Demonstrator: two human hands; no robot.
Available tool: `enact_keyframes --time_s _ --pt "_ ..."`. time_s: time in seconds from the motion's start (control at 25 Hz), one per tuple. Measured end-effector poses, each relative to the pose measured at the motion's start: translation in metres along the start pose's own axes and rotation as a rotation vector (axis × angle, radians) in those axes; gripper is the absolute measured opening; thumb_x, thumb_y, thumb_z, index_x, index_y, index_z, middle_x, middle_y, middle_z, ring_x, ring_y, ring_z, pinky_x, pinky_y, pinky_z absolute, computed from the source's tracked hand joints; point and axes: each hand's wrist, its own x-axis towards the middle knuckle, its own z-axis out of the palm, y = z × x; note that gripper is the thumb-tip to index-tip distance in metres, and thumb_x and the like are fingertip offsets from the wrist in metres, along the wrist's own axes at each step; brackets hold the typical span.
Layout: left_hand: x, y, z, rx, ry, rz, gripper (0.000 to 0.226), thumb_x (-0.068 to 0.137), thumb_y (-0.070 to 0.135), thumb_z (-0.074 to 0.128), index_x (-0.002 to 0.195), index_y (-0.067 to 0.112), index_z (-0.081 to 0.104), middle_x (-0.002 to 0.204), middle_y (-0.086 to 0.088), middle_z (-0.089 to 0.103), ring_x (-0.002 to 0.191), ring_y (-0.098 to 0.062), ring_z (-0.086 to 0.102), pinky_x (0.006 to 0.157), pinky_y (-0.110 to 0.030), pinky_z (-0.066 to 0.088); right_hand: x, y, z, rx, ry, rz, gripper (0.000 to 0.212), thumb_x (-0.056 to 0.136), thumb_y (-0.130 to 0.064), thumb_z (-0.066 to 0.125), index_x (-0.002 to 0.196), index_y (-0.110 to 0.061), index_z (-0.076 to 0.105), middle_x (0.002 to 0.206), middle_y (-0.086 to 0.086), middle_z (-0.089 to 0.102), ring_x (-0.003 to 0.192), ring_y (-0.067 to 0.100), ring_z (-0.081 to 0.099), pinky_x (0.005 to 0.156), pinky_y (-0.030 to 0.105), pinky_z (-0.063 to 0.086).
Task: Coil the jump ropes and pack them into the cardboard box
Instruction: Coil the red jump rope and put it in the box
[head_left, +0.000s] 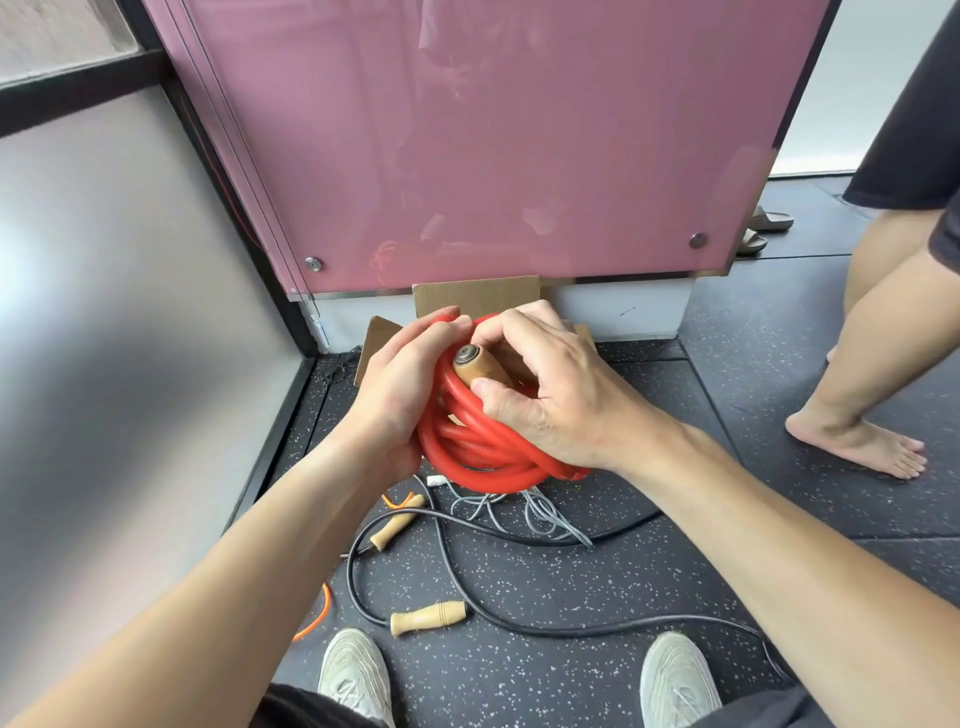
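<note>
Back wall: I see a glossy pink panel (493, 130) with faint reflections in it; two round metal studs (313, 264) sit near its lower corners.
Base: a white plinth (597, 312) runs under the panel, down to the floor.
Left side: a frosted glass partition (104, 322) in a black frame (270, 447) – a soft bright glare sits on it at my left edge.
Floor: dark rubber tiles (545, 587) flecked with white, seams showing between them.
Far right: a pale wall (841, 78) beyond the panel's edge.
</note>
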Motion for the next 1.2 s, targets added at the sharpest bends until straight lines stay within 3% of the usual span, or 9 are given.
enact_keyframes --time_s 0.12,0.28,0.52,0.72,0.8,0.88,1.04,1.12,1.2 --pt "0.003 -0.002 -0.009 0.023 -0.028 -0.02 0.06 0.07 0.037 0.079 0.124 0.014 0.067 0.123 -0.023 0.068 0.113 -0.038 0.066 0.102 -0.054 0.049 0.002 -0.007 0.008 0.192 -0.005 0.034 0.022 0.09 -0.023 0.06 0.108 -0.023 0.048 0.089 -0.028 0.053 0.096 0.013 0.054 0.095 0.029 0.04" --pt "0.004 -0.001 -0.011 0.08 -0.098 -0.046 0.063 0.074 0.044 0.076 0.128 0.016 0.064 0.125 -0.02 0.068 0.119 -0.039 0.064 0.105 -0.059 0.047 0.001 -0.013 0.014 0.286 0.053 0.075 0.029 0.093 -0.018 0.058 0.106 -0.036 0.04 0.092 -0.02 0.056 0.098 0.02 0.057 0.093 0.044 0.046" --pt "0.003 -0.003 -0.005 0.071 -0.104 -0.014 0.042 0.083 0.04 0.068 0.123 0.029 0.068 0.12 -0.012 0.072 0.119 -0.034 0.065 0.107 -0.054 0.047 -0.006 -0.012 0.012 0.298 0.223 0.162 0.029 0.093 -0.015 0.059 0.089 -0.039 0.043 0.072 -0.015 0.048 0.075 0.008 0.045 0.073 0.022 0.036" --pt "0.0 -0.001 -0.007 0.08 -0.062 -0.032 0.044 0.08 0.038 0.07 0.122 0.026 0.069 0.117 -0.014 0.073 0.115 -0.035 0.067 0.102 -0.053 0.051 0.004 -0.014 0.007 0.213 0.112 0.166 0.029 0.09 -0.024 0.07 0.105 -0.036 0.047 0.1 -0.014 0.069 0.092 0.0 0.061 0.086 0.025 0.047" --pt "-0.002 0.003 -0.01 0.093 -0.064 -0.044 0.047 0.08 0.036 0.07 0.125 0.021 0.069 0.115 -0.015 0.073 0.106 -0.034 0.07 0.094 -0.047 0.056 0.008 -0.014 0.004 0.174 0.117 0.172 0.03 0.083 -0.024 0.075 0.108 -0.032 0.062 0.097 -0.019 0.066 0.1 0.007 0.067 0.09 0.029 0.053" --pt "-0.001 0.008 -0.011 0.096 -0.052 -0.028 0.04 0.086 0.028 0.067 0.125 0.017 0.068 0.105 -0.01 0.075 0.086 -0.025 0.07 0.079 -0.036 0.056 0.011 -0.015 0.003 0.142 0.154 0.177 0.029 0.078 -0.024 0.078 0.106 -0.031 0.073 0.087 -0.015 0.062 0.085 0.011 0.067 0.081 0.028 0.056" --pt "-0.008 0.015 -0.006 0.11 -0.03 0.003 0.031 0.089 0.017 0.064 0.12 0.019 0.071 0.083 -0.003 0.072 0.064 -0.015 0.061 0.06 -0.026 0.05 0.014 -0.013 0.005 -0.066 0.159 -0.091 0.009 0.083 -0.014 0.061 0.091 -0.011 0.066 0.073 -0.02 0.044 0.073 0.014 0.048 0.074 0.028 0.044" --pt "-0.011 0.014 -0.001 0.123 -0.06 0.014 0.03 0.087 0.016 0.067 0.116 0.021 0.074 0.093 -0.01 0.074 0.072 -0.019 0.062 0.068 -0.031 0.053 0.012 -0.011 0.0 -0.086 0.145 -0.071 0.01 0.089 -0.019 0.064 0.084 -0.013 0.057 0.075 -0.017 0.041 0.067 0.003 0.042 0.067 0.019 0.039" --pt "-0.014 0.011 0.001 0.132 -0.079 0.013 0.029 0.087 0.016 0.068 0.115 0.022 0.074 0.103 -0.015 0.075 0.081 -0.024 0.063 0.077 -0.038 0.053 0.008 -0.011 -0.005 -0.158 0.136 -0.024 0.019 0.091 -0.033 0.066 0.084 -0.019 0.054 0.067 -0.017 0.041 0.058 0.008 0.042 0.058 0.025 0.04"
